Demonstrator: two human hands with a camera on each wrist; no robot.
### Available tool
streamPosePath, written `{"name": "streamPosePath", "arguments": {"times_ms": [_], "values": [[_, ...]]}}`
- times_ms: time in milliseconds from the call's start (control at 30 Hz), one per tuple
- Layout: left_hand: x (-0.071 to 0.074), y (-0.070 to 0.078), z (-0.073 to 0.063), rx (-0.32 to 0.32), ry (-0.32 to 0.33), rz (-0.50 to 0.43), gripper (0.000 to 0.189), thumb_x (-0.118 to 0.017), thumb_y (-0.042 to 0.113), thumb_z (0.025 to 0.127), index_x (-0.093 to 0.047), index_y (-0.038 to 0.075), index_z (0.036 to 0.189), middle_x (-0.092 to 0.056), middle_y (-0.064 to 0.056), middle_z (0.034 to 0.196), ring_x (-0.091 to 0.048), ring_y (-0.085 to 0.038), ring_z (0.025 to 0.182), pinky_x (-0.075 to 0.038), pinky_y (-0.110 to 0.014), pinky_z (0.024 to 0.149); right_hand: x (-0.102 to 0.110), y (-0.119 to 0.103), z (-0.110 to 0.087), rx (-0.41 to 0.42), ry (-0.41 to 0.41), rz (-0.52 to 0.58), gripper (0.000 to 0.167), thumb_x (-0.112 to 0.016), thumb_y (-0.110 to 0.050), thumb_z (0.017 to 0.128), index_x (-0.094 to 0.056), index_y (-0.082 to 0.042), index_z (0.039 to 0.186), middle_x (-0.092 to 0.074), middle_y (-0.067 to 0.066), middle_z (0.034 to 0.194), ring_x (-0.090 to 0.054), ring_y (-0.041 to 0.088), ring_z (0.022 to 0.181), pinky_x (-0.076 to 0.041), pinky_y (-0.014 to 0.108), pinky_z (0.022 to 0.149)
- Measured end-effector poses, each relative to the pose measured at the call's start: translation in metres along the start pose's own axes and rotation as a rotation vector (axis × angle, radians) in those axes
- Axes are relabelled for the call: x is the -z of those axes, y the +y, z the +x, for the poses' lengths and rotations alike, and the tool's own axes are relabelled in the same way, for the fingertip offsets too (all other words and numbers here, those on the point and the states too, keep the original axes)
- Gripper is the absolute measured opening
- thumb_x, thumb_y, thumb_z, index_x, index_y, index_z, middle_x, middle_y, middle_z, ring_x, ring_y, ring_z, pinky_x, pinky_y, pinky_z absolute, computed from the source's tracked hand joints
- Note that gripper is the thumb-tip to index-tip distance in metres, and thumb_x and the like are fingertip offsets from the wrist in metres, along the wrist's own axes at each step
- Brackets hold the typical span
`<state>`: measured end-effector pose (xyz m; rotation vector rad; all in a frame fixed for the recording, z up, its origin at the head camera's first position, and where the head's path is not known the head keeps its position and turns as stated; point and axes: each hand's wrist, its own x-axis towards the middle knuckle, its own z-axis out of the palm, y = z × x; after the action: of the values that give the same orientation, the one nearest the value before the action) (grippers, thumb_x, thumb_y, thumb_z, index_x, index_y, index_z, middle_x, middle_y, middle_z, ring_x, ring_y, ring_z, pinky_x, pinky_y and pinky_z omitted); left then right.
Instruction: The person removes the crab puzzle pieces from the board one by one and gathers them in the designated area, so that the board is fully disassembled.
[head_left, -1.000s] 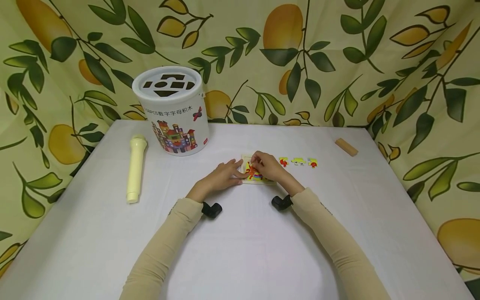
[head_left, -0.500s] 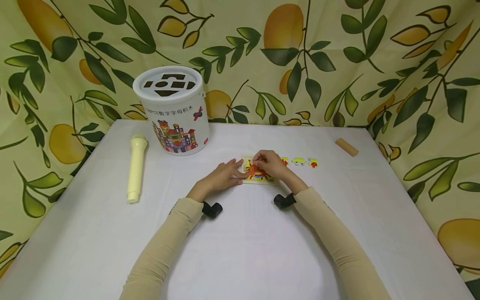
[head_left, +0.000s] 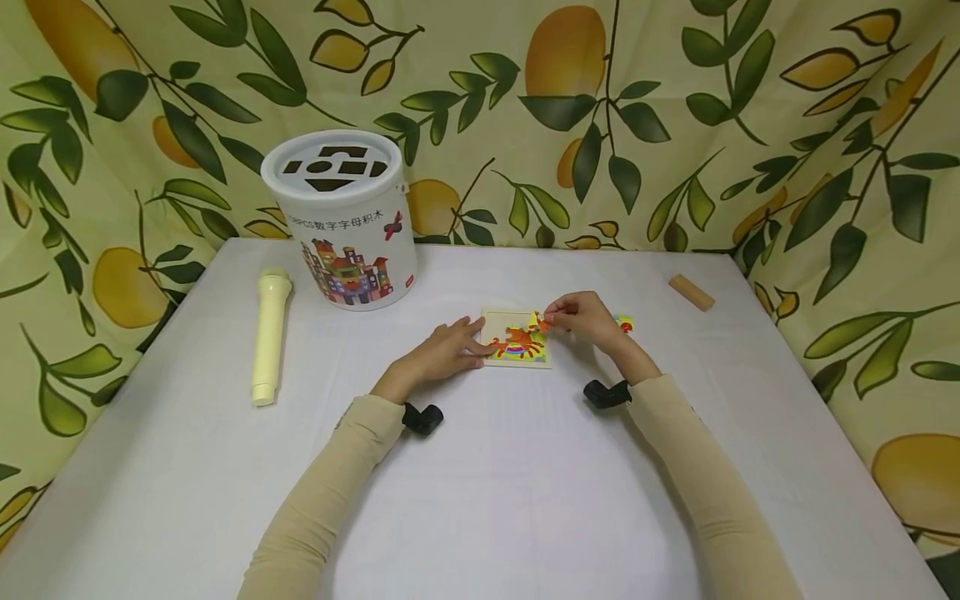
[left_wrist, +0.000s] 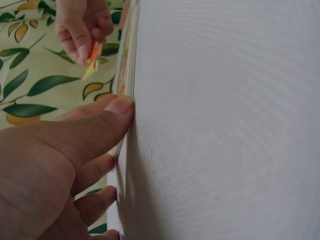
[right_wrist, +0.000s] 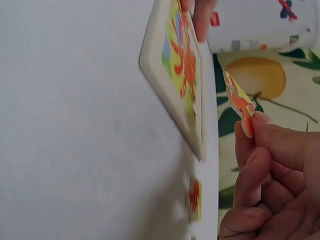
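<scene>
My right hand point(head_left: 583, 318) pinches a red-and-yellow jigsaw piece point(right_wrist: 240, 104) between thumb and fingers, raised just over the right side of a shallow wooden puzzle board point(head_left: 498, 318). Part of a red crab picture point(head_left: 522, 340) lies in the board; bare wood shows at its upper left. My left hand point(head_left: 447, 350) rests along the board's left edge, fingers spread and thumb point(left_wrist: 120, 106) touching the frame. To the right, one loose piece point(head_left: 624, 323) lies on the table beyond the right hand, and another piece point(right_wrist: 195, 200) shows near the board in the right wrist view.
A white block bucket point(head_left: 341, 225) with cut-out holes in its lid stands at the back left. Beside it lies a pale yellow tube point(head_left: 271, 337). A small wooden block point(head_left: 692, 292) sits at the far right. Fruit-patterned cloth point(head_left: 465, 108) hangs behind the table.
My right hand has lifted a piece off the upper part of the board and moved right with it, baring wood at the upper left. The left hand stays in place.
</scene>
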<state>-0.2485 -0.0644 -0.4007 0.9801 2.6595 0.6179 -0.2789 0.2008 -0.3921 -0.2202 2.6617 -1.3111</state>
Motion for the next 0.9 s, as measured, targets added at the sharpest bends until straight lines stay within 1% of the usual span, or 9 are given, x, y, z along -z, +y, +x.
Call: {"name": "streamPosePath", "arguments": {"times_ms": [67,167,233,333,433,500,667,767,900], "values": [[0.001,0.001,-0.001,0.000,0.003,-0.001,0.036,-0.059,0.024,0.089,-0.056,0.020,0.125,-0.027,-0.014,0.150,-0.019,-0.039,0.139,-0.020,-0.060,0.107,0.008,0.006,-0.003,-0.029,0.004,0.005,0.020,-0.062,-0.015,0.087,-0.066,0.001,0.100,-0.067,0.011,0.089,-0.056,0.016,0.072,-0.046,0.025,0.063],[0.001,0.001,-0.001,-0.004,0.007,0.004,0.036,-0.059,0.024,0.089,-0.057,0.020,0.125,-0.027,-0.015,0.149,-0.019,-0.039,0.139,-0.020,-0.061,0.106,0.018,0.015,-0.008,-0.076,0.004,-0.020,0.021,-0.061,-0.015,0.088,-0.066,0.001,0.101,-0.067,0.009,0.090,-0.055,0.015,0.075,-0.045,0.025,0.065],[0.002,0.001,-0.001,-0.006,0.007,0.009,0.036,-0.059,0.024,0.089,-0.057,0.020,0.125,-0.027,-0.015,0.149,-0.019,-0.039,0.139,-0.020,-0.062,0.106,0.023,0.020,-0.011,-0.106,-0.010,-0.045,0.021,-0.061,-0.015,0.087,-0.066,0.001,0.101,-0.066,0.007,0.089,-0.052,0.015,0.074,-0.044,0.024,0.064],[0.002,0.000,-0.001,-0.002,0.008,0.013,0.036,-0.059,0.024,0.089,-0.057,0.020,0.125,-0.027,-0.015,0.150,-0.019,-0.039,0.139,-0.020,-0.061,0.106,0.025,0.027,-0.014,-0.128,-0.047,-0.073,0.020,-0.061,-0.014,0.087,-0.066,0.001,0.101,-0.065,0.004,0.084,-0.049,0.014,0.070,-0.042,0.023,0.060],[0.002,0.000,-0.001,-0.001,0.009,0.007,0.037,-0.059,0.023,0.090,-0.056,0.020,0.126,-0.026,-0.014,0.150,-0.019,-0.039,0.139,-0.019,-0.062,0.106,0.024,0.032,-0.015,-0.114,-0.070,-0.089,0.019,-0.062,-0.013,0.086,-0.067,0.001,0.099,-0.064,0.002,0.081,-0.048,0.014,0.070,-0.042,0.022,0.059],[0.002,0.000,-0.002,-0.005,0.010,0.002,0.037,-0.059,0.023,0.090,-0.056,0.020,0.126,-0.026,-0.015,0.150,-0.019,-0.039,0.139,-0.019,-0.062,0.106,0.022,0.034,-0.015,-0.093,-0.071,-0.101,0.018,-0.063,-0.012,0.085,-0.067,0.001,0.097,-0.064,0.003,0.081,-0.048,0.014,0.071,-0.041,0.021,0.059],[0.001,0.001,-0.002,-0.013,0.010,-0.003,0.037,-0.059,0.024,0.089,-0.056,0.020,0.126,-0.026,-0.015,0.150,-0.018,-0.039,0.139,-0.019,-0.062,0.106,0.020,0.035,-0.017,-0.049,-0.041,-0.160,0.016,-0.066,-0.014,0.084,-0.068,0.000,0.091,-0.062,0.004,0.078,-0.046,0.016,0.073,-0.039,0.023,0.060],[0.000,0.001,-0.002,-0.011,0.009,-0.004,0.037,-0.059,0.024,0.089,-0.056,0.020,0.126,-0.027,-0.015,0.150,-0.018,-0.039,0.139,-0.019,-0.061,0.107,0.018,0.035,-0.018,-0.046,-0.021,-0.190,0.014,-0.067,-0.015,0.083,-0.070,-0.002,0.089,-0.062,0.003,0.076,-0.046,0.017,0.073,-0.038,0.025,0.062],[0.000,0.001,-0.001,-0.007,0.008,-0.003,0.037,-0.059,0.023,0.090,-0.056,0.020,0.126,-0.027,-0.014,0.150,-0.019,-0.038,0.139,-0.019,-0.061,0.106,0.017,0.035,-0.018,-0.039,-0.011,-0.203,0.014,-0.067,-0.014,0.084,-0.070,-0.002,0.089,-0.063,0.005,0.077,-0.047,0.017,0.074,-0.039,0.026,0.063]]}}
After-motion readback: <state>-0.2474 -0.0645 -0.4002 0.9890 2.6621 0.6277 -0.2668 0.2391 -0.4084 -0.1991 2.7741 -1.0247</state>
